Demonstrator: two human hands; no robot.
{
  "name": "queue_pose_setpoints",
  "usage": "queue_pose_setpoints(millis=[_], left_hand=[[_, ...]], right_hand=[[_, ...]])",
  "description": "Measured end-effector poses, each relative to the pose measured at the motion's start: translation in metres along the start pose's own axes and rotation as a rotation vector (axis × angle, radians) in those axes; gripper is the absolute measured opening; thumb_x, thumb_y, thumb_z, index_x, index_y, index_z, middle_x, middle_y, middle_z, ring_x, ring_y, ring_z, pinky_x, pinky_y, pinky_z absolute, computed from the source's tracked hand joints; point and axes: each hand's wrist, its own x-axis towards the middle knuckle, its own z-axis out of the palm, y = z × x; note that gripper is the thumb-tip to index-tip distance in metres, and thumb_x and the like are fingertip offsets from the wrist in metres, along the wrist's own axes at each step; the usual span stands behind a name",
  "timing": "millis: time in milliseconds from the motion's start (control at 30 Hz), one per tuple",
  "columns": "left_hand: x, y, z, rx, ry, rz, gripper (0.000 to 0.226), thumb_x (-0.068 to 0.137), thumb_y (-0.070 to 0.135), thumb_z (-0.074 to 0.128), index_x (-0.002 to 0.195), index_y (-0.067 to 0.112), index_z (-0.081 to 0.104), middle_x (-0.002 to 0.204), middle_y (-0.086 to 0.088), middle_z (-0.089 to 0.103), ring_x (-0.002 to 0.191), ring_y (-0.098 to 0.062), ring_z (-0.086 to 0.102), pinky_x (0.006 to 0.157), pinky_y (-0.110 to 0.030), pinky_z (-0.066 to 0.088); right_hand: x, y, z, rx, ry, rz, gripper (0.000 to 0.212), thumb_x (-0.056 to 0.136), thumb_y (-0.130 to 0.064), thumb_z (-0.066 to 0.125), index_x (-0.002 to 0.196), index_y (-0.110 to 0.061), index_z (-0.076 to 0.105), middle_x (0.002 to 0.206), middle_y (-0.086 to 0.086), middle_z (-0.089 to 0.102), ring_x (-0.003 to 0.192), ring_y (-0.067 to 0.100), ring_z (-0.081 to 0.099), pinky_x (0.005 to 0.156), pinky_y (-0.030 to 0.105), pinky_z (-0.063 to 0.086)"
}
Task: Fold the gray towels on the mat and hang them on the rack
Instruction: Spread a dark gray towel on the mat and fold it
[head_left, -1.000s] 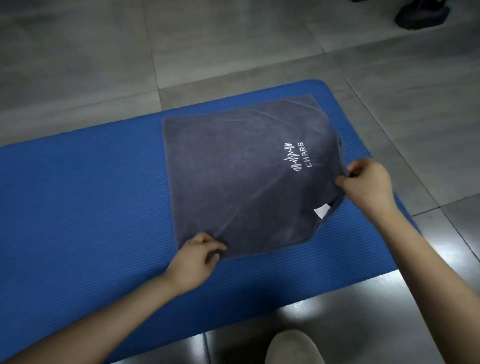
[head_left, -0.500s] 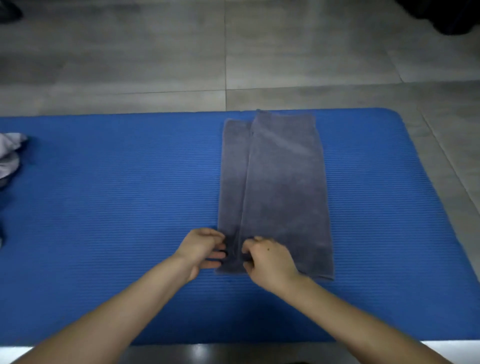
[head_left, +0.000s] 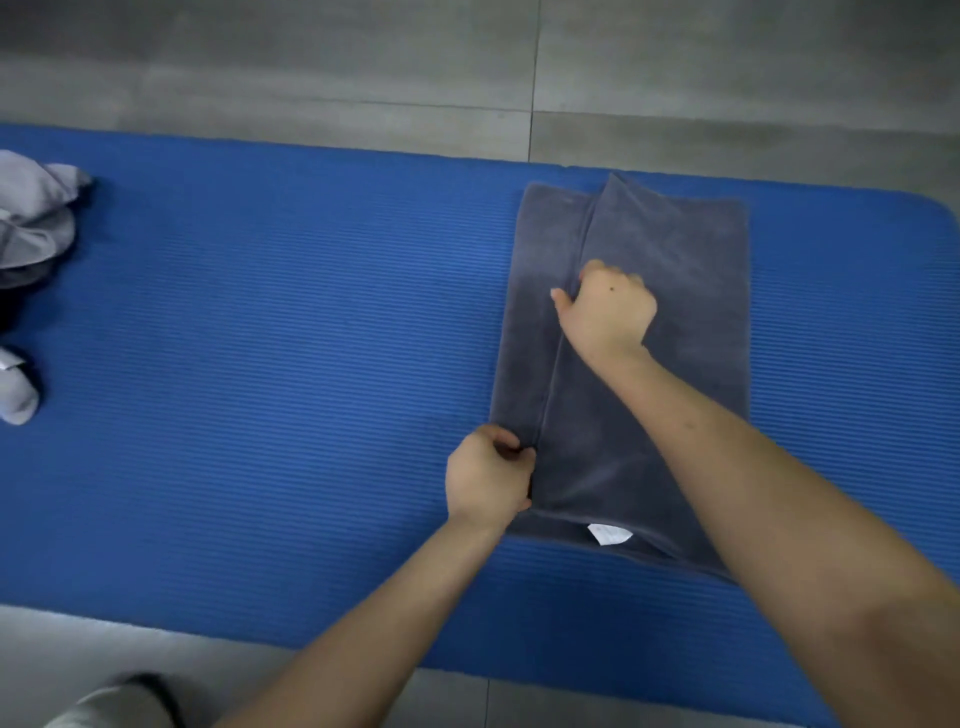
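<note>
The gray towel (head_left: 675, 270) lay folded lengthwise on the right of the mat (head_left: 260, 364). The right hand (head_left: 605, 312) had slid from beside the left hand (head_left: 488, 475) toward the far end along the flap's edge, both pinching it; the fold was likely still being squared.

We can read no text, brand or number here. The one label we find is a small white tag (head_left: 602, 534) sticking out from the near edge of the gray towel (head_left: 675, 312), just right of our left hand (head_left: 488, 478) and a little nearer to us. Any print on it is too blurred for us to make out.
</note>
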Motion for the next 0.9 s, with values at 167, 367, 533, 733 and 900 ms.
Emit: queue_pose_setpoints(millis=[167,367,533,733,900], left_hand=[[0.001,-0.004,0.001,0.160,-0.022,0.067,0.019,0.075,0.025,0.074,0.078,0.023,0.056,0.073,0.011,0.060,0.070,-0.004,0.056,0.062,-0.015,0.045],[0.001,0.002,0.000,0.240,-0.084,0.074,0.015,0.075,0.016,0.070,0.086,0.008,0.067,0.085,-0.007,0.070,0.081,-0.020,0.065,0.074,-0.034,0.055],[0.001,0.007,-0.003,0.155,-0.194,0.064,0.015,0.074,0.013,0.069,0.083,0.001,0.067,0.082,-0.015,0.069,0.076,-0.029,0.066,0.070,-0.044,0.056],[-0.001,0.013,-0.008,0.000,-0.310,0.030,0.016,0.076,0.012,0.073,0.077,0.022,0.061,0.082,0.001,0.066,0.073,-0.019,0.068,0.066,-0.033,0.060],[-0.004,0.008,-0.027,-0.086,-0.298,0.013,0.012,0.079,0.007,0.071,0.085,0.013,0.063,0.078,-0.002,0.063,0.056,-0.007,0.060,0.049,-0.016,0.050]], right_hand=[[0.018,-0.005,0.010,-0.041,-0.076,0.085,0.034,0.086,-0.035,0.064,0.102,-0.005,0.059,0.106,0.015,0.064,0.101,0.033,0.058,0.074,0.034,0.041],[0.024,-0.006,0.010,-0.078,-0.125,0.061,0.011,0.083,-0.011,0.061,0.093,-0.007,0.061,0.102,0.012,0.065,0.096,0.031,0.060,0.070,0.031,0.038],[0.033,0.005,0.003,0.092,-0.210,0.198,0.018,0.082,-0.016,0.066,0.099,-0.009,0.066,0.110,0.011,0.064,0.102,0.030,0.061,0.074,0.030,0.044],[0.024,0.002,-0.004,0.172,-0.134,0.230,0.020,0.081,-0.011,0.062,0.100,-0.010,0.067,0.109,0.010,0.066,0.103,0.029,0.061,0.076,0.030,0.045],[0.020,-0.013,-0.031,0.333,0.022,0.224,0.022,0.078,-0.013,0.062,0.097,-0.006,0.069,0.099,0.007,0.070,0.093,0.025,0.063,0.071,0.029,0.045]])
